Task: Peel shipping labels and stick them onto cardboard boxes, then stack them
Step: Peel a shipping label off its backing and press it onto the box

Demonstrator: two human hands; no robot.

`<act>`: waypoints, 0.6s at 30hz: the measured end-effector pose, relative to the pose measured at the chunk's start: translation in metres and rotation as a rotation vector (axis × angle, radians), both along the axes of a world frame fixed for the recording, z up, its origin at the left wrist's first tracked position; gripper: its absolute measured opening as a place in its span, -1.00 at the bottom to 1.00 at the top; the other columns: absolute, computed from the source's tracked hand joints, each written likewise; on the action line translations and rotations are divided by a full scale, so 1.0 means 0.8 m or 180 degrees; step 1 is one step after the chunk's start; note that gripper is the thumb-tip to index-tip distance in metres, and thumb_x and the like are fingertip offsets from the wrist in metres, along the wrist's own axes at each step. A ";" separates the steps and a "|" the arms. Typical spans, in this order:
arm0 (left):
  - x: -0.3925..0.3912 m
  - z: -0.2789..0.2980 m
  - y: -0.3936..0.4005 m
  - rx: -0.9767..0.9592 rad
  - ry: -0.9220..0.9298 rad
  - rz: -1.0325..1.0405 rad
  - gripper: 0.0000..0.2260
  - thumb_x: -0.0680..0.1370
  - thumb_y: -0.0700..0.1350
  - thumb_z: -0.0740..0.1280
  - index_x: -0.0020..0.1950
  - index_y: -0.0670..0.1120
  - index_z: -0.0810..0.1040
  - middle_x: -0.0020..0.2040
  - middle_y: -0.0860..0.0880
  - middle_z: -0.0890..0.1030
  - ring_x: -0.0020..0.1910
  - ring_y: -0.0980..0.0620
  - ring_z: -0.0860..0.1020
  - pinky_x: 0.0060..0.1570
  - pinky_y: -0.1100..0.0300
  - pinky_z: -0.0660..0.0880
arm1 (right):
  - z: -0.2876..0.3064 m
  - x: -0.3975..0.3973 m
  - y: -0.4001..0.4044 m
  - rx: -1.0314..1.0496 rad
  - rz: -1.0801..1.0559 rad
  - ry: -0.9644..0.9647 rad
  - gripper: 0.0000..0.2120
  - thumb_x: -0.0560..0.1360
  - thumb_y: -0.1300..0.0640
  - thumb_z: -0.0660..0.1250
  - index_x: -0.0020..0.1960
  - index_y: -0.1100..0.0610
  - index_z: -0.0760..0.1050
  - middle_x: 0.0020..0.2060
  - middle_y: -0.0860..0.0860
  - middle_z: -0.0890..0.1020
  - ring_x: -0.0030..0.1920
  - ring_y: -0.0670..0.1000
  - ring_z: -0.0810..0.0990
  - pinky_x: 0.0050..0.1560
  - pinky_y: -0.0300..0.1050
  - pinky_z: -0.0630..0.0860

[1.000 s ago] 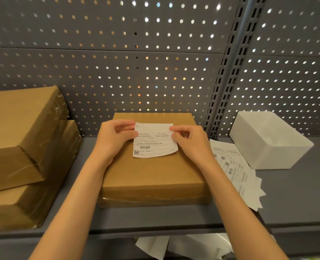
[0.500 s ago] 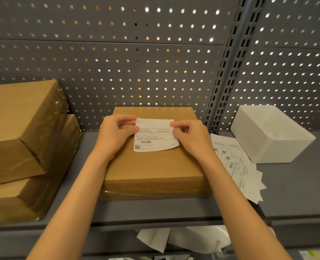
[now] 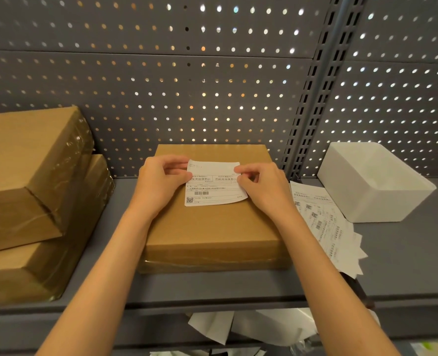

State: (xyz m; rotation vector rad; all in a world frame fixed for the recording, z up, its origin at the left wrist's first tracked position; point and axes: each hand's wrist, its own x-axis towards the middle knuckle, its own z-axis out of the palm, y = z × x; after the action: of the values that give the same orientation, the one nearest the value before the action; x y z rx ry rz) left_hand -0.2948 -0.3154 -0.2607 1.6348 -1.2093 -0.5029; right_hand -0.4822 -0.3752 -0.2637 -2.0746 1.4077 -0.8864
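White shipping label (image 3: 214, 185) lies on top of the cardboard box (image 3: 212, 227) on the shelf (image 3: 405, 265); my left hand (image 3: 161, 181) and right hand (image 3: 261, 186) each pinch an upper corner in their grip.

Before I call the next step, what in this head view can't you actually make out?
- Label: print too small to read; both side edges covered by the left hand and right hand, so whether it is peeled or stuck is unclear.
- Stacked boxes: cut off by the left edge.
- White tub: inside washed out.
- Papers below the shelf: mostly hidden by it.
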 end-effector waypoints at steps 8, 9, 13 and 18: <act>-0.007 0.000 0.000 -0.0101 -0.0407 0.0075 -0.74 0.43 -0.30 0.43 0.08 -0.10 0.61 -0.14 0.05 0.63 -0.18 0.18 0.59 -0.20 0.54 0.46 | -0.005 0.001 -0.004 0.0006 0.0031 -0.0036 -0.75 0.52 0.18 0.23 0.11 -0.01 0.60 -0.19 -0.16 0.52 -0.29 -0.18 0.40 -0.34 -0.41 0.24; -0.007 0.000 0.001 -0.0109 -0.0504 0.0082 -0.74 0.43 -0.29 0.44 0.08 -0.09 0.61 -0.15 0.07 0.62 -0.18 0.18 0.58 -0.19 0.52 0.47 | -0.006 0.002 -0.005 0.0007 0.0045 -0.0032 -0.75 0.52 0.17 0.24 0.11 -0.01 0.60 -0.19 -0.15 0.52 -0.29 -0.18 0.40 -0.34 -0.40 0.25; -0.005 0.001 0.002 -0.0099 -0.0861 0.0111 -0.75 0.42 -0.21 0.47 0.07 -0.03 0.60 -0.16 0.16 0.57 -0.17 0.30 0.51 -0.12 0.46 0.43 | -0.006 0.000 -0.006 -0.0053 0.0086 -0.0003 -0.79 0.52 0.15 0.28 0.12 0.00 0.59 -0.24 -0.18 0.46 -0.29 -0.24 0.39 -0.33 -0.41 0.24; -0.002 0.000 0.002 -0.0101 -0.0925 0.0159 -0.74 0.41 -0.17 0.48 0.08 -0.05 0.60 -0.17 0.21 0.55 -0.16 0.37 0.46 0.04 0.28 0.37 | -0.005 -0.002 -0.005 -0.0183 0.0104 0.0023 -0.81 0.51 0.15 0.31 0.11 0.01 0.58 -0.17 -0.14 0.41 -0.27 -0.27 0.35 -0.33 -0.48 0.19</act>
State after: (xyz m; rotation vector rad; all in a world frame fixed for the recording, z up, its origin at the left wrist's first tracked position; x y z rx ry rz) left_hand -0.2962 -0.3135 -0.2609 1.7481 -1.3755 -0.2175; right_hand -0.4837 -0.3789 -0.2674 -2.1391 1.3631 -0.9173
